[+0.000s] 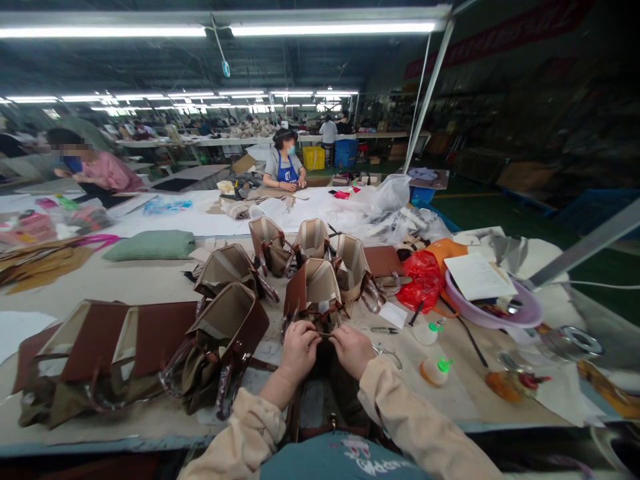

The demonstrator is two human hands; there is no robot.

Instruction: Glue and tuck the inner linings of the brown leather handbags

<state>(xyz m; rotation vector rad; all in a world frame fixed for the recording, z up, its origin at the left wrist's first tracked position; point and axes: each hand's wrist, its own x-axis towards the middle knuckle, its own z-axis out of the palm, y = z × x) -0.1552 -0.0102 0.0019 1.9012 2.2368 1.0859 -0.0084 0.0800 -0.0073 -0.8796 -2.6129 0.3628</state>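
Observation:
My left hand (301,348) and my right hand (351,348) are close together at the near middle of the table, fingers pinched on a thin brown strip (325,335) between them. Dark cloth of a bag hangs below the strip, toward my lap. Just beyond my hands stands an open brown bag (316,283) with a beige lining. Another open bag (227,323) stands left of my left hand. Small snips (384,330) and a white card (393,315) lie to the right of my right hand.
More brown bags (120,340) line the left. Green-capped bottles (435,371), a red plastic bag (421,280) and a purple basin (523,313) are at right. A person in a blue apron (287,175) sits across the table.

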